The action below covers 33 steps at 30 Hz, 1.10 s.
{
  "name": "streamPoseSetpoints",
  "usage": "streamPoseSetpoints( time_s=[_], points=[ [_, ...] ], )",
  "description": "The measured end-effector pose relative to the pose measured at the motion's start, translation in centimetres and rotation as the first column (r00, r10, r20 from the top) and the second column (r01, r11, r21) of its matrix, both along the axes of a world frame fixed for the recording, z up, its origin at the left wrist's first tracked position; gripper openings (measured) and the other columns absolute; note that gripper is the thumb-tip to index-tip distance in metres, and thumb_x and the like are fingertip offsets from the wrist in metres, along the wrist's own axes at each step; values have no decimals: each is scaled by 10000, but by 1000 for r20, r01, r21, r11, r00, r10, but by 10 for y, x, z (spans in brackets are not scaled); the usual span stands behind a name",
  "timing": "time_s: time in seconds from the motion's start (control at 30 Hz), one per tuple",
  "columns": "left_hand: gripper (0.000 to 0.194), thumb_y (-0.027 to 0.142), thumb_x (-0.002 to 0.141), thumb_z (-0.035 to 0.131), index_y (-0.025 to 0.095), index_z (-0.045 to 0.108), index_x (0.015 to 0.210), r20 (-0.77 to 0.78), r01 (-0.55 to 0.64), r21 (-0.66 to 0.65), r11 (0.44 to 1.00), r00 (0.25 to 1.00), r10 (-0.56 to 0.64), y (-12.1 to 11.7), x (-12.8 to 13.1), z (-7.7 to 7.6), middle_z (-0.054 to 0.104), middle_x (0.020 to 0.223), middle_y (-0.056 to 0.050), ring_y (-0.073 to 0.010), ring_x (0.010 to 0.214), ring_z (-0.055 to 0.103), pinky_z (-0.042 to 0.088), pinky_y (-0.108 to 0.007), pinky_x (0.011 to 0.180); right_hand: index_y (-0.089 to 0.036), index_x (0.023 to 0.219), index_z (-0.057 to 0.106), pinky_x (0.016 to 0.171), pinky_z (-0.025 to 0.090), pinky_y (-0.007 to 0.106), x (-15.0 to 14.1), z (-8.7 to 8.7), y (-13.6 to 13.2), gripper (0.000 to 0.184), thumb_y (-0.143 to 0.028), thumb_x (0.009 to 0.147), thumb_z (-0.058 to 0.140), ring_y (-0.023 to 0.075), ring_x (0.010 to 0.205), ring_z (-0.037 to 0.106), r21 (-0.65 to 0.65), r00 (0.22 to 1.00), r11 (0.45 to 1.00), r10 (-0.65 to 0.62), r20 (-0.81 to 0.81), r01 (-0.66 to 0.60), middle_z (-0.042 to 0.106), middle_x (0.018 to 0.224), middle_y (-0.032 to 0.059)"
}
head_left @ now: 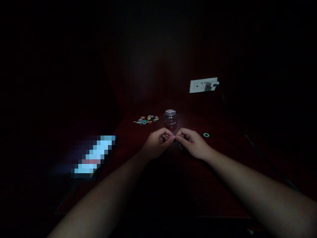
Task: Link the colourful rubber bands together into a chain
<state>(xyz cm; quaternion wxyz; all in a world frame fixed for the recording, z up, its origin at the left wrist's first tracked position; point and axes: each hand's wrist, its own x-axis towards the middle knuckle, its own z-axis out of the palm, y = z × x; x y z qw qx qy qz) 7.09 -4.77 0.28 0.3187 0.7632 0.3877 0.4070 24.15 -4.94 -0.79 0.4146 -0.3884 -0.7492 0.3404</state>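
My left hand and my right hand meet over the dark red table, thumb and forefinger of each pinched together. Between the fingertips runs a small pink hair tie, gripped at both ends and mostly hidden by the fingers. Just beyond stands a clear lidded jar, upright. Several colourful hair ties lie loosely piled left of the jar. To the right of my right hand, a single teal ring lies flat on the table.
A lit, blurred-out screen lies at the left edge of the table. On the back wall is a white socket panel with a plug in it. A dark cable runs down the right side. The surroundings are very dark.
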Motion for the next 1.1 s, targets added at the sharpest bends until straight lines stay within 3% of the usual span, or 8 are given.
streamPoseSetpoints(
  time_s=[0.47,0.77,1.1],
  points=[
    [199,313,768,536,145,606,846,-24,-14,2,1000,1000,14,3,-2,-2,609,708,-18,-90,592,521,393,-194,507,-160,724,512,461,331,200,1,1,0,251,-379,822,439,87,477,458,12,998,1000,17,64,-17,517,539,-19],
    [172,277,782,516,137,594,845,69,-65,20,998,996,64,12,-4,-8,666,809,-59,-143,732,614,483,-259,654,-163,705,492,457,338,200,2,-1,3,213,-343,812,454,86,457,460,-44,997,997,62,37,-60,512,514,-25],
    [167,284,775,529,151,606,840,-5,-83,63,995,997,83,12,-6,-5,668,797,-39,-124,701,607,464,-224,617,-168,700,459,445,327,195,1,-1,2,200,-323,824,441,81,449,439,-55,996,994,90,20,-89,487,507,-33]
  ],
)
